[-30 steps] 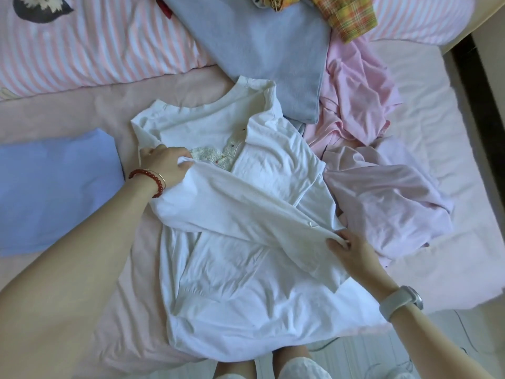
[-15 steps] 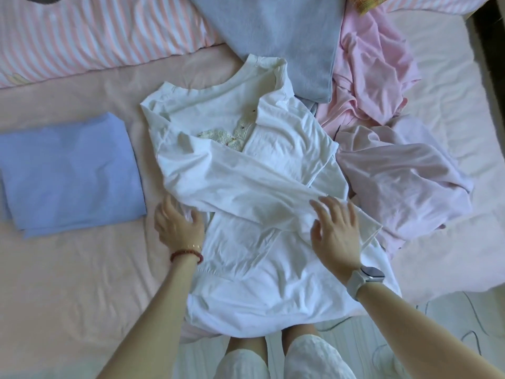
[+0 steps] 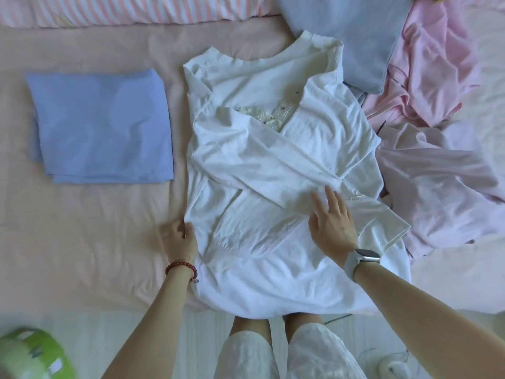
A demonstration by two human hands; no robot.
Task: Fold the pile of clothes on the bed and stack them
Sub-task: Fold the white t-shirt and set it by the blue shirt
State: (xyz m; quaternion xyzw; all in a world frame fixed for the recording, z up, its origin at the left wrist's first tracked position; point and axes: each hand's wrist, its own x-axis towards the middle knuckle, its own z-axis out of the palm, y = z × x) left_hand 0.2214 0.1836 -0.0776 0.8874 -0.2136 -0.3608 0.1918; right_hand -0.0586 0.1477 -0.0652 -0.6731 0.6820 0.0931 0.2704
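White shirt (image 3: 273, 170) lies spread on the bed (image 3: 82, 242); left hand (image 3: 179, 239) pinches its nine-o'clock edge, right hand (image 3: 332, 222) presses flat, fingers (image 3: 332, 198) straight and apart.

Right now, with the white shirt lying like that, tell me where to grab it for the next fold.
Take the white shirt at its bottom hem, the edge hanging over the bed's near side, one hand near each corner, coming from below. Both sleeves already lie crossed over the chest, so the body is a narrow strip ready to fold upward. The left hand is at the left edge; the right hand lies flat on top.
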